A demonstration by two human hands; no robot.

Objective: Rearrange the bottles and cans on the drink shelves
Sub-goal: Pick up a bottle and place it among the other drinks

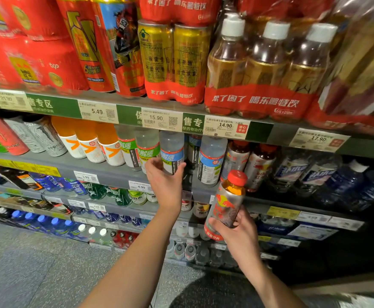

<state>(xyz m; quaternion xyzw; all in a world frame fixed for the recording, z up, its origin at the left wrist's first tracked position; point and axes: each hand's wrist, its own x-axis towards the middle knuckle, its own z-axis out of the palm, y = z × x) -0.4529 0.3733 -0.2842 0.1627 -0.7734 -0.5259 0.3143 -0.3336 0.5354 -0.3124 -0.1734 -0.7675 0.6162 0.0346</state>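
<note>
My right hand (pixel 237 232) holds a silver energy-drink bottle (pixel 226 203) with a red cap and a red bull print, upright in front of the shelves. My left hand (pixel 165 181) wraps its fingers around a clear electrolyte bottle (pixel 171 152) with a blue label, which stands on the second shelf (pixel 106 172). To that bottle's right stands another blue-label bottle (pixel 210 161). Two more silver red-capped bottles (pixel 259 167) stand right of that one. Green-label electrolyte bottles (pixel 147 147) are at its left.
Orange-and-white bottles (pixel 88 143) and energy cans (pixel 26 136) fill the shelf's left. Dark blue water bottles (pixel 348 181) are at the right. The top shelf carries shrink-wrapped packs of cans (pixel 177 61) and bottles (pixel 268 70). Lower shelves hold more drinks; grey floor (pixel 26 263) lies below.
</note>
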